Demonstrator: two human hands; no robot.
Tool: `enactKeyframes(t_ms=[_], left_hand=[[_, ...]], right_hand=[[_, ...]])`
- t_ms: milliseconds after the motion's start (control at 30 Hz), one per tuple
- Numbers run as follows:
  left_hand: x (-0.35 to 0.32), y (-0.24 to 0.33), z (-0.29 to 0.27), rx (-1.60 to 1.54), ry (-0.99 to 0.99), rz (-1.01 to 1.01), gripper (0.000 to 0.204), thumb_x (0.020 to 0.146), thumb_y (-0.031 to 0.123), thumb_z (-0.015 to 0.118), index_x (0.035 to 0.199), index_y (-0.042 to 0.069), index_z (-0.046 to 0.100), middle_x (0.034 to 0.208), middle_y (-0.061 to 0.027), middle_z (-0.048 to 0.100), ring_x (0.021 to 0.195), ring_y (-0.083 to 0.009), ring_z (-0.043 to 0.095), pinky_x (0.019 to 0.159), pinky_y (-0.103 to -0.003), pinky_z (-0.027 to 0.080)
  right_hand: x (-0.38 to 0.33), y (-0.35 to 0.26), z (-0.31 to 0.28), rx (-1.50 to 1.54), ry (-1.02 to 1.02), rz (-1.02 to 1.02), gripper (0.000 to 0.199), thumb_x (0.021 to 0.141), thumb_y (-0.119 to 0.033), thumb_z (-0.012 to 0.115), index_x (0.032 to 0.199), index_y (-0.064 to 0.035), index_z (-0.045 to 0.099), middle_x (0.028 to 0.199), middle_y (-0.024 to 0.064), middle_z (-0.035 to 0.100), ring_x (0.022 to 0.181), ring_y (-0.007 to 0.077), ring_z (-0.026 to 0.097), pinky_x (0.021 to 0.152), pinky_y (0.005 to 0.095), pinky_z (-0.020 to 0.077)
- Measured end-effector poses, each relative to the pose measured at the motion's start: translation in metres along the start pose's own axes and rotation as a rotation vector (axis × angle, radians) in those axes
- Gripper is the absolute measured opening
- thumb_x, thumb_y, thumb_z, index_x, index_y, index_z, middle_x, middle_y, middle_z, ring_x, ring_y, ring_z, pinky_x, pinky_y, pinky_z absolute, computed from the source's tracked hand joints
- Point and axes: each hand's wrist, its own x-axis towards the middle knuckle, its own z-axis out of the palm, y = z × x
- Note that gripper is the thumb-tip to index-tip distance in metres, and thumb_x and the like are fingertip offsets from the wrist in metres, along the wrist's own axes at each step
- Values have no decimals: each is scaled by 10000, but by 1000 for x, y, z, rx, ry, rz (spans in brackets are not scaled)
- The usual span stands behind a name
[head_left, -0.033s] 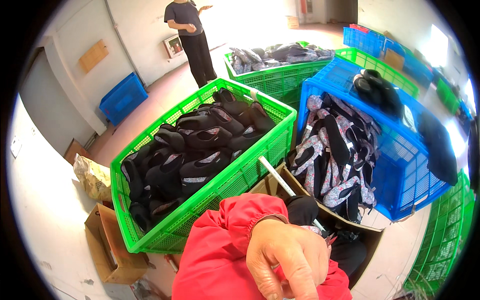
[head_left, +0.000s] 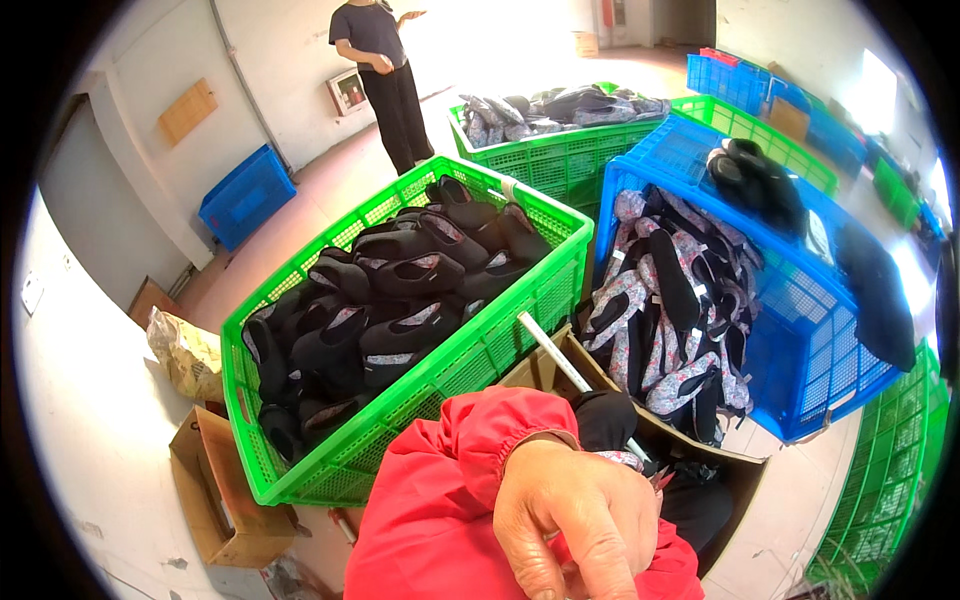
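Observation:
My left hand [head_left: 578, 510], in a red sleeve [head_left: 430, 510], is bent back toward me at the lower middle. Its fingers are curled, and their tips run off the bottom edge, so what they hold, if anything, is hidden. More red sleeve [head_left: 672, 577] shows beside it; my right hand does not show. Just beyond my left hand lies dark fabric [head_left: 605, 420]; a bit of floral cloth [head_left: 622, 458] peeks out behind the knuckles. A green crate [head_left: 415, 440] full of black slip-on shoes [head_left: 410, 275] stands to the left.
A tipped blue crate [head_left: 800, 370] spills floral-lined shoes [head_left: 670, 300] toward a cardboard box [head_left: 745, 470]. A white pole [head_left: 555, 350] slants between the crates. Another green crate [head_left: 560, 150] of shoes stands behind. An open carton [head_left: 215, 500] sits at left. A person [head_left: 385, 75] stands at the back.

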Motion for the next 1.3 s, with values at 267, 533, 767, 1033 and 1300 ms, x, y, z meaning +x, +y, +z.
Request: enactKeyframes(t_ms=[267, 533, 767, 1033, 1300], left_hand=[[0, -6, -2, -58, -30, -48, 254, 884, 125, 660, 1073, -41, 628, 723, -122, 620, 523, -229, 542, 466, -344, 385], [-4, 2, -11, -61, -29, -117, 235, 875, 152, 679, 1059, 12, 637, 709, -70, 602, 532, -194, 528, 462, -323, 373], [8, 42, -16, -99, -114, 220, 171, 887, 169, 657, 1058, 175, 664, 717, -28, 560, 579, -140, 504, 486, -261, 368], [0, 54, -16, -99, -135, 83, 67, 822, 51, 632, 874, 57, 590, 716, -96, 571, 614, -181, 503, 520, -290, 369], [-3, 53, -16, -163, -111, 154, 197, 781, 51, 680, 847, 69, 496, 728, -106, 586, 620, -188, 514, 547, -288, 378]], right_hand=[[1, 0, -1, -48, -70, -26, 202, 874, -129, 644, 743, -115, 491, 506, -3, 449, 341, 90, 287, 327, 252, 224], [5, 3, -8, -32, -78, -55, 191, 868, -126, 653, 775, -131, 485, 498, -10, 420, 346, 91, 295, 330, 249, 229], [-2, -3, 2, 31, -56, -59, 168, 850, -122, 674, 802, -111, 514, 541, 26, 490, 366, 100, 355, 338, 242, 257], [1, 0, -2, 36, -64, -2, 161, 847, -126, 681, 797, -100, 530, 546, 31, 509, 371, 101, 364, 338, 243, 262], [3, 2, -10, 29, -23, -14, 166, 842, -119, 685, 804, -114, 524, 551, 25, 505, 358, 103, 351, 332, 242, 262]])
